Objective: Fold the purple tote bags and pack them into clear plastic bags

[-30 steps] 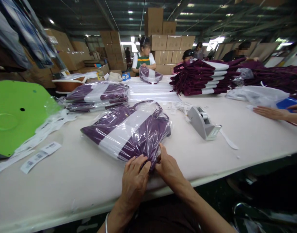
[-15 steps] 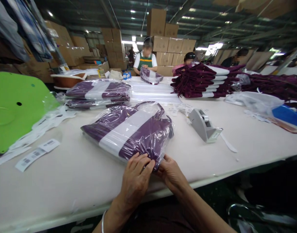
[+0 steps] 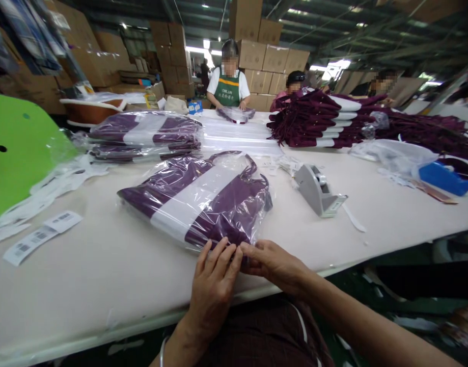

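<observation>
A purple bag [image 3: 226, 209] in clear plastic, with a white band across it, lies on the pale table [image 3: 115, 265] in front of me. My left hand [image 3: 217, 270] rests on the bag's near corner, fingers stretched out over the plastic. At the same corner, just to the right, my right hand [image 3: 270, 262] is closed, thumb and fingers pinching the edge of the plastic wrap. The tips of its lower fingers are partly hidden. A grey tape dispenser [image 3: 318, 191] stands to the right of the bag.
Wrapped purple bags [image 3: 142, 133] are stacked behind on the left, near label strips [image 3: 43, 237] and a green board [image 3: 20, 153]. Unwrapped purple bags [image 3: 313, 120] are piled back right, by a blue dispenser [image 3: 445, 178]. A person [image 3: 228, 84] in a green apron stands opposite.
The view has shifted, so the table items appear slightly lower-left to upper-left. My right hand has turned more sideways at the corner. The person opposite has lowered the bag onto the table.
</observation>
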Tool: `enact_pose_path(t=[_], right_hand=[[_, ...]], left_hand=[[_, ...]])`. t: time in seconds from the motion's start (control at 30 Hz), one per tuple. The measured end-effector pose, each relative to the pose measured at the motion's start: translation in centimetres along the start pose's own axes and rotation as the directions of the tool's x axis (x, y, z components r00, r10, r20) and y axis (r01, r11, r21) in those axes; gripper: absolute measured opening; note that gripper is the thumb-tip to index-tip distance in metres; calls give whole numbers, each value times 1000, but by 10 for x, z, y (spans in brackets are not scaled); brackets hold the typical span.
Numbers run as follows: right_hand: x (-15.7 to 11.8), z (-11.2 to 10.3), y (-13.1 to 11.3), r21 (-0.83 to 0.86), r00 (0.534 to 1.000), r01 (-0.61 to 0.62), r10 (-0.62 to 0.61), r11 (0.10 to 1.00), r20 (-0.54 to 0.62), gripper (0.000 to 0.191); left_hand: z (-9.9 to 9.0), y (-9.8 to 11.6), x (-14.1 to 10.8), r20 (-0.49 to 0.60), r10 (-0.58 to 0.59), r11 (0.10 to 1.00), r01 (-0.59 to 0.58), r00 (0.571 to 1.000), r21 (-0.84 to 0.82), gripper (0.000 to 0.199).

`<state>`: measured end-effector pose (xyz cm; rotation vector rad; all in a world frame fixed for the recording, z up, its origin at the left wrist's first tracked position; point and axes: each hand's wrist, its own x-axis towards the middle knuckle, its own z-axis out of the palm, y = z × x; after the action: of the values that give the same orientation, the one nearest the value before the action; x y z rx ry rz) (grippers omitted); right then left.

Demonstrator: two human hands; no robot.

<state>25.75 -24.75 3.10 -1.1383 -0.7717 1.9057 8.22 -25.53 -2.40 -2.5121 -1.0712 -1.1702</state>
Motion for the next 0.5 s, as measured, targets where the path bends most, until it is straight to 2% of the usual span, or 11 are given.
enact_pose_path(t=[0.1, 0.17, 0.2, 0.23, 0.27, 0.3, 0.33, 0.37, 0.4, 0.43, 0.5], right_hand=[[10, 1, 6, -59, 1000, -8, 6, 998, -30, 45], [13, 1, 7, -62, 999, -9, 7, 998, -40, 47], [14, 1, 6, -67, 999, -3, 0, 998, -43, 47], [14, 1, 6, -76, 999, 3, -7, 997, -46, 47], [13, 0, 5, -86, 999, 1, -5, 996, -47, 48], [13, 0, 3, -96, 999, -6, 2, 995, -46, 49], [12, 0, 2, -104, 999, -16, 11, 994, -42, 49], [12, 1, 0, -112, 999, -21, 17, 993, -39, 49], [11, 2, -2, -122, 999, -23, 19, 992, -33, 48], [11, 3, -4, -133, 1000, -13, 11, 991, -23, 48], [10, 5, -8, -160, 999, 37, -37, 986, 7, 45]], left_hand=[[-5, 6, -8, 27, -29, 1000, 29, 999, 6, 42], [-11, 8, -18, 21, -81, 994, 83, 996, -71, 44], [-15, 9, -24, 11, -161, 976, 161, 987, -145, 42], [-20, 10, -28, 20, -295, 925, 291, 955, -246, 36], [-24, 10, -32, 70, -468, 809, 458, 881, -368, 27], [-28, 9, -34, 176, -633, 608, 626, 754, -488, 19], [-31, 9, -33, 330, -734, 339, 741, 594, -579, 20], [-33, 8, -30, 501, -739, 54, 781, 451, -623, 26], [-34, 8, -25, 646, -670, -192, 756, 365, -626, 32], [-34, 7, -19, 743, -578, -376, 698, 338, -610, 37], [-31, 5, -5, 820, -450, -589, 572, 355, -571, 40]])
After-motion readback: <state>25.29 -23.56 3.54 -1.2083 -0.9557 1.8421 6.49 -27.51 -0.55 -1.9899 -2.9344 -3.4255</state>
